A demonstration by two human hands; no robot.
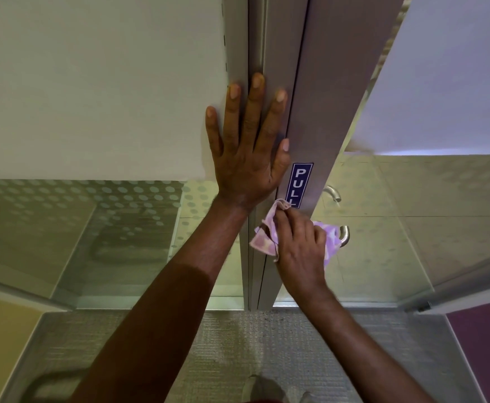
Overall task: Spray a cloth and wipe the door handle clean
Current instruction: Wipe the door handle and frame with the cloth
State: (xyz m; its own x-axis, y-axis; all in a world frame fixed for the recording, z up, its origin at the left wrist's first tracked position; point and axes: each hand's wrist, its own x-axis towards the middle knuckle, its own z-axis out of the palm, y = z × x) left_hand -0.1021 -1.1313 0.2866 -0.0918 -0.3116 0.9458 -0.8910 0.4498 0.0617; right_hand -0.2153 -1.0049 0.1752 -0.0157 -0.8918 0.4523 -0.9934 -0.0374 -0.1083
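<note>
My left hand lies flat, fingers spread, against the grey metal door frame. Lower down, my right hand is closed on a pink-and-white cloth and presses it onto the door handle. Only the curved metal end of the handle shows past the cloth, to the right of my hand. A second metal handle end is seen through the glass above it. No spray bottle is in view.
A blue "PULL" sticker sits on the door stile just above the cloth. Frosted glass panels with dot patterns flank the door. Grey carpet covers the floor below, and my shoes show at the bottom edge.
</note>
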